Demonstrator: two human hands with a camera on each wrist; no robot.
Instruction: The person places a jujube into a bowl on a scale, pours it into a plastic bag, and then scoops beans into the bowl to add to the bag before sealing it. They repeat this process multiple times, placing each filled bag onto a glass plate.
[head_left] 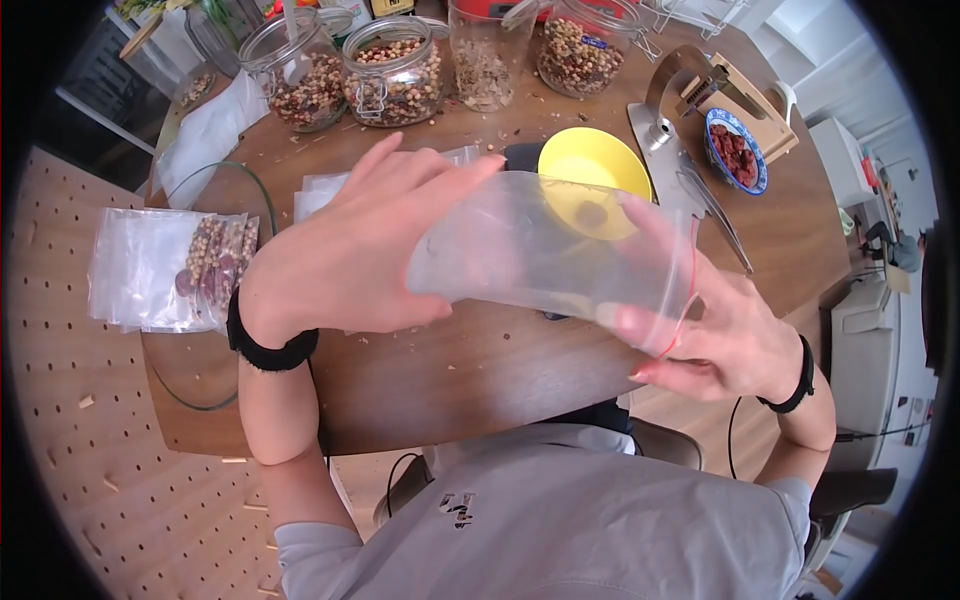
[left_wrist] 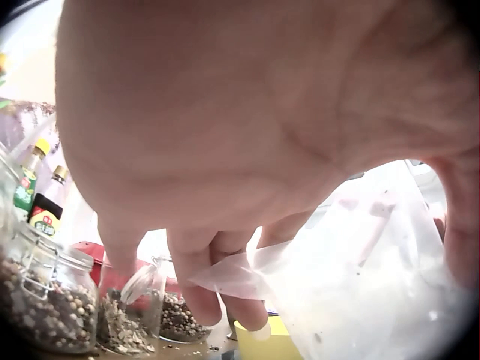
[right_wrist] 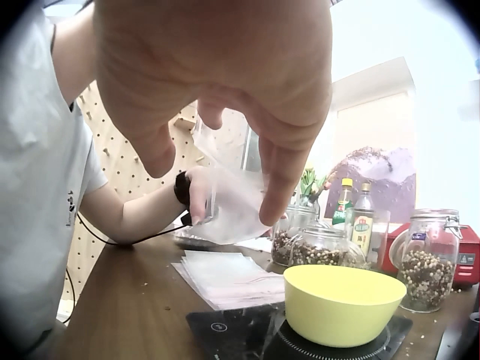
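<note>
A clear zip bag (head_left: 540, 245) with a red line along its mouth stretches between both hands, above the table. My left hand (head_left: 365, 235) holds the bag's left end between thumb and fingers; in the left wrist view, a corner of the plastic pokes out between the fingers. At the mouth, my right hand (head_left: 725, 325) grips the bag with thumb and fingers spread, some fingers showing through the plastic. Behind the bag stands a yellow bowl (right_wrist: 341, 307) on a black kitchen scale (right_wrist: 236, 334). Flat bags (right_wrist: 225, 274) lie stacked beside the scale.
Bags of beans and dried fruit (head_left: 215, 265) lie at the left on a glass plate (head_left: 190, 405). Jars of mixed beans (head_left: 395, 85) line the back. At the right are a blue-patterned bowl (head_left: 735, 150) of red pieces, metal tongs (head_left: 715, 215) and a wooden stand (head_left: 760, 120).
</note>
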